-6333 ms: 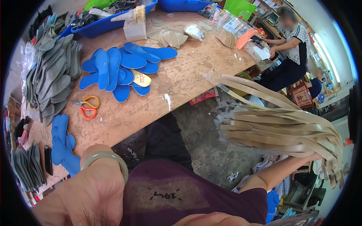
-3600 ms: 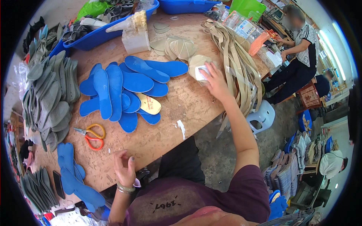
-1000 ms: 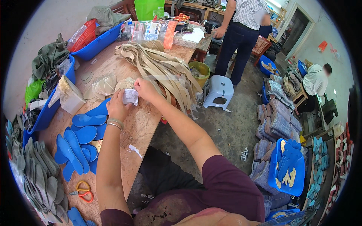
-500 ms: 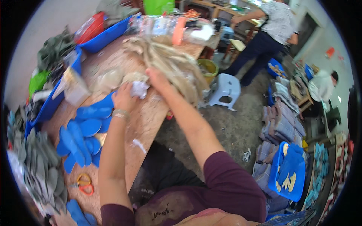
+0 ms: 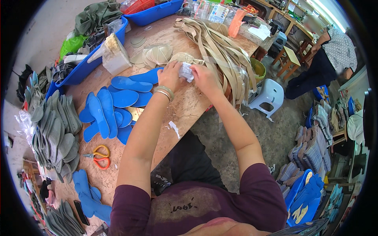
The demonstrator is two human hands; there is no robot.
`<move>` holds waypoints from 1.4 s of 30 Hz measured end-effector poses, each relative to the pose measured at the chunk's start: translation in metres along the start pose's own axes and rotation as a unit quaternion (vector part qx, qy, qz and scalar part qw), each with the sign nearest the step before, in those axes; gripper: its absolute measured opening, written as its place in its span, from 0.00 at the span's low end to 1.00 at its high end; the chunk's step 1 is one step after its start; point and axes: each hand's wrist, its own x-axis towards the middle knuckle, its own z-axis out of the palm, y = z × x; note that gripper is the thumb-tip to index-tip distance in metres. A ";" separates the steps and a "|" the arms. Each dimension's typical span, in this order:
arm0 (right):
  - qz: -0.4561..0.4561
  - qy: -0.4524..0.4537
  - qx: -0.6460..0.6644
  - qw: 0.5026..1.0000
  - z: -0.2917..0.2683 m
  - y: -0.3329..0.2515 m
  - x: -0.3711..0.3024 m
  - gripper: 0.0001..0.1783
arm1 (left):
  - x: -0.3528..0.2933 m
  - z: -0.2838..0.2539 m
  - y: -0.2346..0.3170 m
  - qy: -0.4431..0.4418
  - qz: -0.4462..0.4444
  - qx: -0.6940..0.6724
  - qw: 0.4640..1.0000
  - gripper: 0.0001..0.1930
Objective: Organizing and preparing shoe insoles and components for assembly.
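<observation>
Near the table's right edge, both my hands meet at a small wad of white paper point(image 5: 186, 72). My left hand point(image 5: 171, 77) is closed on its left side, with a bracelet at the wrist. My right hand point(image 5: 206, 82) pinches its right side. Just beyond them lie thin beige pieces point(image 5: 157, 54), some bound with thread. A thick bundle of long beige strips point(image 5: 214, 49) spreads to the right. Several blue insoles point(image 5: 103, 112) are heaped left of my left forearm. Orange-and-yellow-handled scissors point(image 5: 100, 156) rest on the table nearer me.
Grey insoles point(image 5: 59, 135) are stacked along the left. A blue tub point(image 5: 84, 59) holds cloth and bags beside a white container point(image 5: 116, 59). Right of the table stand a pale plastic stool point(image 5: 269, 96) and a yellow bucket point(image 5: 258, 70). Another person point(image 5: 325, 63) stands farther right.
The view has shifted, so the table and hands appear farther right. My right hand has come from beside the beige strips onto the paper's right side. My left hand stays on the paper.
</observation>
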 end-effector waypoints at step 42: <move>0.018 -0.002 -0.059 0.998 0.012 0.012 0.025 0.04 | 0.006 0.017 -0.003 0.023 -0.006 -0.008 1.000 0.36</move>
